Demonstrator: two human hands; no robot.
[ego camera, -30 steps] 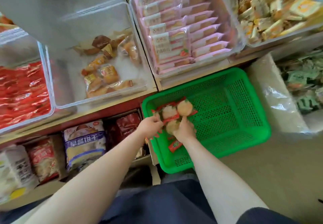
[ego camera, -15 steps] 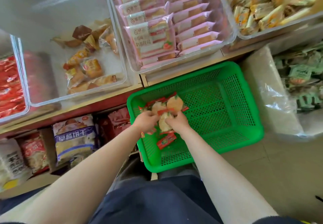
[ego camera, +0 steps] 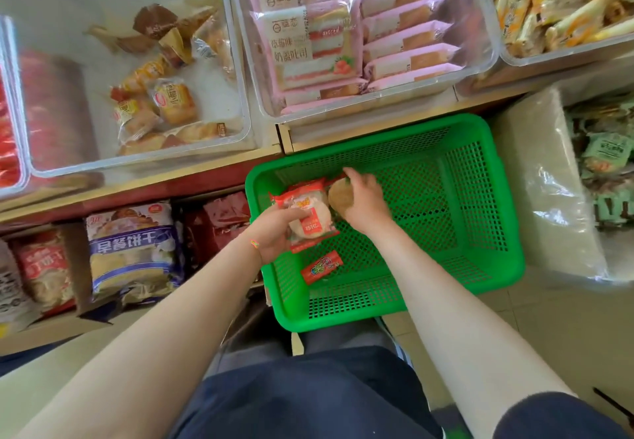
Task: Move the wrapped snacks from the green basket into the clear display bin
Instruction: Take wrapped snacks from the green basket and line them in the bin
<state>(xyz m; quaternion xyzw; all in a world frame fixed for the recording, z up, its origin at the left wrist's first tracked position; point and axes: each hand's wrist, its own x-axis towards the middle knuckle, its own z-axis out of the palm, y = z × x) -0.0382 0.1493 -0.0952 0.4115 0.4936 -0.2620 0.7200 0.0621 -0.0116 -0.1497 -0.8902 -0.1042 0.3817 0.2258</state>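
While both hands work inside the green perforated plastic basket [ego camera: 429, 205], the left hand [ego camera: 274, 233] grips a red-and-clear wrapped round snack [ego camera: 308, 212] and the right hand [ego camera: 363, 198] clasps a browner wrapped snack [ego camera: 339, 195]; a small red packet [ego camera: 321, 267] lies on the basket floor.

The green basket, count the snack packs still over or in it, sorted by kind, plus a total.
Round pale cake packs with red-trimmed wrappers, held by the left hand: at least 2
Round brown cake pack, gripped by the right hand: 1
Small flat red packet lying loose on the green basket floor: 1
Total: at least 4; the overlapping pale packs may hide more.
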